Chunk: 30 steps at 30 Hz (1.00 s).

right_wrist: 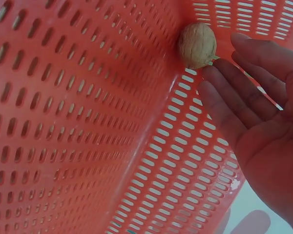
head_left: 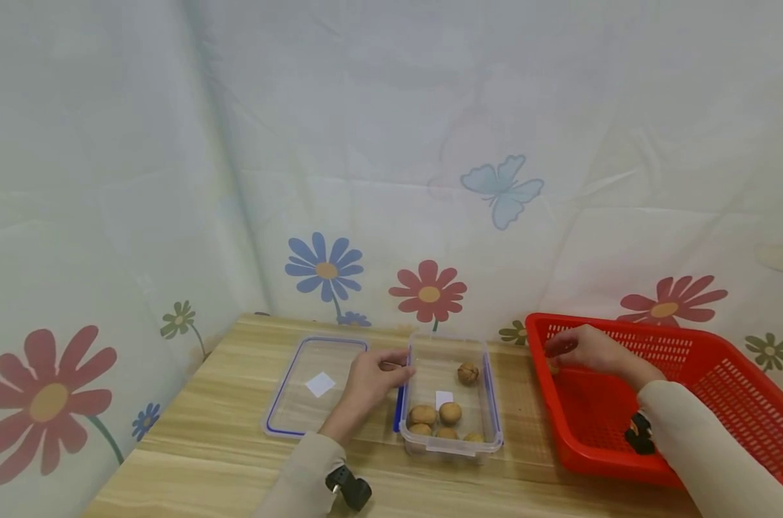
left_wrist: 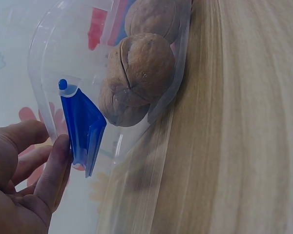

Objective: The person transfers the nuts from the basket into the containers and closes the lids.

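Head view: my left hand (head_left: 373, 378) pinches the left rim of the clear box (head_left: 452, 445), other walnuts (head_left: 450, 413) inside it; my right hand (head_left: 588, 349), fingers extended and not yet closed, reaches to a walnut (right_wrist: 197, 45) by the left wall of the red basket (head_left: 611, 466), near its far corner; I judge the step to be picking that walnut up, the next move calling for thumb and fingers curled round it; the lid (head_left: 300, 403) lies toward the wooden bench's (head_left: 197, 446) far left corner; a flowered curtain (head_left: 365, 144) hangs behind.
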Each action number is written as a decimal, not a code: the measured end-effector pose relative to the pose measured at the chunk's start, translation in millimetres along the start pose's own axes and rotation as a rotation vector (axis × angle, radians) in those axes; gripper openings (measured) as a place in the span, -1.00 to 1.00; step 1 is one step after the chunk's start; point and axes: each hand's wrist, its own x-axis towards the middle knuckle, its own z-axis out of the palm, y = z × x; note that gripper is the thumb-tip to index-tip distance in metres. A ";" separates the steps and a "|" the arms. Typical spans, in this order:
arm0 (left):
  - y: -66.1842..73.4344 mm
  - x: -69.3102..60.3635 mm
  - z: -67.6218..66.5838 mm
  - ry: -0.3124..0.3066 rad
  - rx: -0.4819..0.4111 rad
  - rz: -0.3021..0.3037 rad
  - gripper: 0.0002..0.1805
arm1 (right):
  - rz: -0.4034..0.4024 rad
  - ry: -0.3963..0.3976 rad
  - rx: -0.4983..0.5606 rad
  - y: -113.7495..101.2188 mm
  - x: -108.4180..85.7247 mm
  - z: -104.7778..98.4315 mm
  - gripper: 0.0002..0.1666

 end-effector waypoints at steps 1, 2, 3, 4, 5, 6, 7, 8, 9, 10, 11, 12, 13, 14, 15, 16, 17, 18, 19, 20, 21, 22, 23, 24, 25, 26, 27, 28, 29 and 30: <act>0.0 -0.1 0.0 0.000 -0.001 -0.001 -0.62 | 0.002 -0.007 -0.004 -0.7 -0.2 0.2 -0.54; -0.1 -0.2 -0.1 0.001 0.000 0.000 -0.62 | 0.011 -0.010 -0.006 -1.4 -0.3 0.6 -0.53; -0.2 -0.4 -0.1 0.002 0.001 -0.001 -0.62 | 0.012 -0.017 -0.012 -2.0 -0.6 0.7 -0.52; -0.2 -0.5 -0.2 0.003 0.004 0.000 -0.62 | 0.025 -0.021 -0.012 -2.7 -0.9 1.3 -0.51; -0.2 -0.8 -0.2 0.003 0.007 0.001 -0.62 | 0.033 -0.027 -0.015 -3.3 -1.3 1.6 -0.50; -0.2 -1.0 -0.3 0.004 0.009 0.002 -0.62 | 0.037 -0.032 -0.022 -3.2 -1.4 1.8 -0.49; -0.2 -1.2 -0.3 0.004 0.011 0.003 -0.62 | 0.045 -0.036 -0.026 -3.2 -1.7 2.1 -0.49; -0.1 -1.4 -0.4 0.004 0.009 0.004 -0.61 | 0.051 -0.037 -0.029 -3.2 -1.8 2.5 -0.51; 0.0 -1.5 -0.4 0.004 0.007 0.004 -0.61 | 0.051 -0.040 -0.032 -2.8 -1.8 2.8 -0.52; 0.1 -1.6 -0.5 0.004 0.007 0.004 -0.61 | 0.051 -0.043 -0.034 -2.4 -1.8 2.9 -0.54; 0.2 -1.8 -0.5 0.004 0.005 0.004 -0.61 | 0.050 -0.046 -0.036 -2.0 -1.8 3.0 -0.57; 0.1 -1.8 -0.5 0.005 0.005 0.004 -0.61 | 0.052 -0.049 -0.035 -1.8 -1.9 3.1 -0.60; 0.0 -1.9 -0.5 0.005 0.005 0.005 -0.61 | 0.061 -0.050 -0.031 -1.9 -2.1 3.3 -0.61; -0.1 -1.9 -0.5 0.004 0.005 0.006 -0.61 | 0.061 -0.055 -0.030 -1.8 -2.3 3.3 -0.63; -0.1 -1.9 -0.5 0.005 0.007 0.005 -0.61 | 0.062 -0.060 -0.030 -1.6 -2.4 3.3 -0.65; -0.2 -1.9 -0.5 0.004 0.008 0.005 -0.61 | 0.064 -0.066 -0.031 -1.7 -2.6 3.3 -0.66; -0.2 -1.9 -0.5 0.004 0.009 0.006 -0.61 | 0.073 -0.068 -0.028 -1.9 -2.8 3.5 -0.66; -0.3 -1.9 -0.5 0.004 0.009 0.007 -0.61 | 0.075 -0.072 -0.030 -1.9 -3.0 3.5 -0.65; -0.2 -1.9 -0.6 0.004 0.009 0.007 -0.61 | 0.078 -0.074 -0.030 -1.6 -2.9 3.4 -0.65; -0.1 -1.9 -0.6 0.003 0.009 0.007 -0.61 | 0.075 -0.077 -0.030 -1.5 -2.8 3.1 -0.65; -0.1 -1.9 -0.5 0.004 0.008 0.005 -0.61 | 0.077 -0.077 -0.031 -1.1 -2.5 3.0 -0.64; 0.0 -1.8 -0.5 0.004 0.009 0.006 -0.61 | 0.078 -0.079 -0.032 -1.0 -2.4 2.9 -0.64; -0.1 -1.7 -0.5 0.004 0.009 0.005 -0.61 | 0.079 -0.079 -0.034 -0.6 -2.0 2.8 -0.64; -0.2 -1.7 -0.5 0.003 0.007 0.004 -0.61 | 0.080 -0.080 -0.036 -0.1 -1.7 2.7 -0.64; -0.4 -1.5 -0.5 0.003 0.007 0.003 -0.61 | 0.081 -0.079 -0.036 0.5 -1.5 2.5 -0.63; -0.6 -1.2 -0.4 0.002 0.005 0.003 -0.60 | 0.082 -0.078 -0.037 0.9 -1.5 2.4 -0.63; -0.8 -1.0 -0.5 0.002 0.004 0.004 -0.60 | 0.087 -0.074 -0.039 1.2 -1.7 2.3 -0.63; -1.0 -0.8 -0.5 0.001 0.004 0.006 -0.60 | 0.090 -0.073 -0.038 1.2 -2.1 1.9 -0.63; -1.2 -0.6 -0.5 0.000 0.003 0.007 -0.60 | 0.091 -0.071 -0.037 1.1 -2.6 1.5 -0.64; -1.3 -0.4 -0.5 0.000 0.003 0.008 -0.60 | 0.091 -0.066 -0.035 0.8 -3.3 0.9 -0.63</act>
